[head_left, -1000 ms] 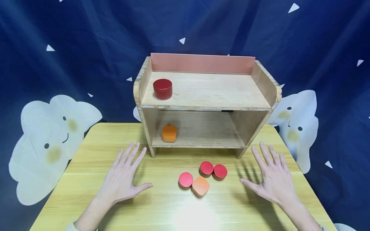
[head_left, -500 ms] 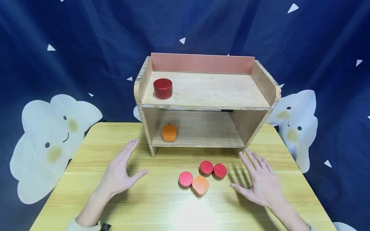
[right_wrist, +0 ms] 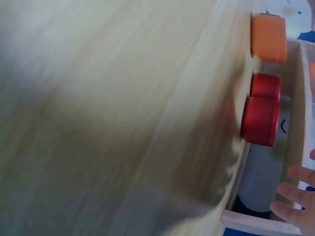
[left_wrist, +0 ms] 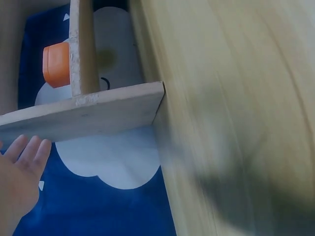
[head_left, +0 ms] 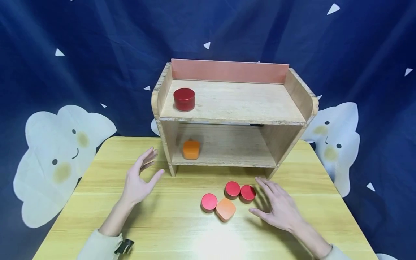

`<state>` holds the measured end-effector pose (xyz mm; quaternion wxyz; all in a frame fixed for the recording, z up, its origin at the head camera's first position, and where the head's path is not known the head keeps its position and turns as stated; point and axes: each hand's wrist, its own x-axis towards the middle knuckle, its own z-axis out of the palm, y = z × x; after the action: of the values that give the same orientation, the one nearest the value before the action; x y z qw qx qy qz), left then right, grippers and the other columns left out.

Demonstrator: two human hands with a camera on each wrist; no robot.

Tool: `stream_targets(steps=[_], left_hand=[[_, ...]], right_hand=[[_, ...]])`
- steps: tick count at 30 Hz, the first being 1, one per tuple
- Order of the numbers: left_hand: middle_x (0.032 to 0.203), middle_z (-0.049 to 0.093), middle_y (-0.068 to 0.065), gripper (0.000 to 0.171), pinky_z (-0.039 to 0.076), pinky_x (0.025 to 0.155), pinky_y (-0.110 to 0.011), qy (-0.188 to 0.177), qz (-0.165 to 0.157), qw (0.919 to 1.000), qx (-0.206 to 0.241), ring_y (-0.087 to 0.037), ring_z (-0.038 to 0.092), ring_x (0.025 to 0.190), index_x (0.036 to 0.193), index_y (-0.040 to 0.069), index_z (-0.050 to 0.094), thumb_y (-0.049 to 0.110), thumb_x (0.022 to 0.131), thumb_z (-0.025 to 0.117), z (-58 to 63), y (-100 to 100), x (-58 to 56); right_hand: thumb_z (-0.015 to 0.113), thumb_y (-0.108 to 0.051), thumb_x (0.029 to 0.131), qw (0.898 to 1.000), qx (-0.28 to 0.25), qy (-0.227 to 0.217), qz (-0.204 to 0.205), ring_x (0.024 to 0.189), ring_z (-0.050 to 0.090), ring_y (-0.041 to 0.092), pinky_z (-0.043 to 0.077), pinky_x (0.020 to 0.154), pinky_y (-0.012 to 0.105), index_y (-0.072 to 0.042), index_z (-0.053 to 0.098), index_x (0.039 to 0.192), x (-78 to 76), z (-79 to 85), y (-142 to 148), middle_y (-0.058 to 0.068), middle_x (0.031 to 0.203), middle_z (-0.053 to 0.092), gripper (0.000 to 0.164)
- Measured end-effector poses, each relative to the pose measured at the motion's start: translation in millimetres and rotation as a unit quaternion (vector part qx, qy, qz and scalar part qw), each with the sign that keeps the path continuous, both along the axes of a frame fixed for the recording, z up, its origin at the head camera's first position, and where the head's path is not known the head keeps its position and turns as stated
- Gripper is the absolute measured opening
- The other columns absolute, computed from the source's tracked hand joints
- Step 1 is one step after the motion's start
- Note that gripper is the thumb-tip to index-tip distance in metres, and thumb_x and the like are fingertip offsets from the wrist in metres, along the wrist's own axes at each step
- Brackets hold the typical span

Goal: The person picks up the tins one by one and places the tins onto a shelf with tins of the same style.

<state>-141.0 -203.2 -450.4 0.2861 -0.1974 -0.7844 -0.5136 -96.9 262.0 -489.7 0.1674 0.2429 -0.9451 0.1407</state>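
My left hand point(head_left: 138, 182) is raised over the left of the table, fingers relaxed and thumb apart, holding nothing; in the left wrist view its fingers point(left_wrist: 30, 153) show before the shelf's side panel. My right hand point(head_left: 281, 209) hovers with loose, slightly bent fingers just right of the small round red tins. The nearest red tin point(head_left: 247, 194) touches a second red tin point(head_left: 232, 190). A third, lighter red tin point(head_left: 209, 202) sits to their left against an orange rounded-square tin point(head_left: 225, 209). In the right wrist view, fingers point(right_wrist: 290, 211) appear at the right edge.
A two-tier wooden shelf point(head_left: 234, 121) stands at the back of the wooden table point(head_left: 175, 231). A larger dark red tin point(head_left: 184, 99) sits on its upper left, an orange tin point(head_left: 191, 150) on its lower left. Behind hangs a dark blue curtain point(head_left: 130, 39) with cloud figures.
My right hand has moved left toward the red tins, its spread fingers drawing together. My left hand has turned sideways and its fingers have bent a little. The tins have stayed put.
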Motion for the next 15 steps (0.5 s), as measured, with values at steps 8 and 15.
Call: stream_targets(steps=[8, 15], left_hand=[[0.131, 0.070, -0.030, 0.066, 0.061, 0.101, -0.015, 0.001, 0.014, 0.9980, 0.061, -0.005, 0.070, 0.120, 0.142, -0.003, 0.060, -0.014, 0.080, 0.081, 2.4, 9.9, -19.9], [0.131, 0.072, -0.026, 0.062, 0.064, 0.099, -0.019, -0.027, 0.023, 0.9956, 0.087, -0.004, 0.071, 0.116, 0.140, 0.000, 0.063, -0.010, 0.082, 0.082, 0.4, 15.3, -35.4]], right_hand=[[0.087, -0.057, 0.077, 1.000, -0.004, -0.015, 0.023, 0.127, 0.066, 0.034, 0.065, 0.098, 0.059, -0.014, 0.055, 0.152, -12.9, -10.0, -0.9, 0.010, 0.147, 0.064, 0.092], [0.087, -0.056, 0.078, 0.999, 0.009, -0.020, 0.028, 0.119, 0.070, 0.033, 0.067, 0.089, 0.057, -0.014, 0.060, 0.147, -24.8, -18.2, 0.9, 0.009, 0.136, 0.070, 0.085]])
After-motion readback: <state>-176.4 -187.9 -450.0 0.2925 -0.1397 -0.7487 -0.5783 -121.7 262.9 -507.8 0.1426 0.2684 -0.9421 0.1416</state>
